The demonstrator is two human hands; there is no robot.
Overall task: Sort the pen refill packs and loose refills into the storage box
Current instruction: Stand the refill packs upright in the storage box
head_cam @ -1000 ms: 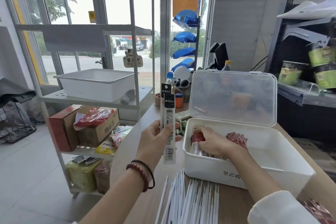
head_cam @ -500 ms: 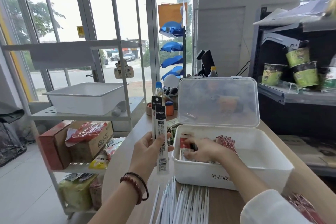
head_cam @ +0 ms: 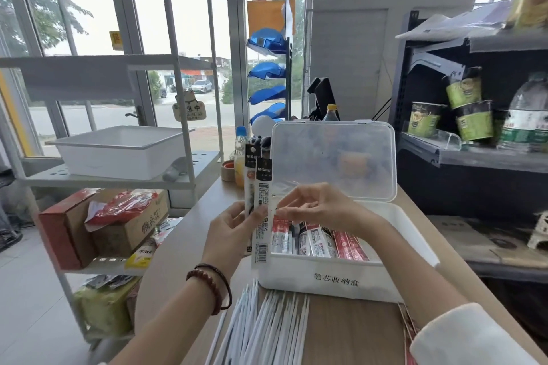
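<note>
Black-topped refill packs (head_cam: 262, 187), two, stand upright in the left hand (head_cam: 234, 228), gripped at their lower half just beside the storage box (head_cam: 326, 284). The right hand (head_cam: 314, 207) hovers over the box, fingers loosely curled and holding nothing, its tips close to the packs. Recommended: pinch one pack by its edge and seat it alongside the row of packs (head_cam: 323, 241) inside. Loose refills (head_cam: 261, 326) lie unsorted on the table (head_cam: 355, 335).

Bright daylight floods in through the far windows (head_cam: 189, 24), blowing out the sky, while wide-angle distortion bends the soft, smeared edges.
</note>
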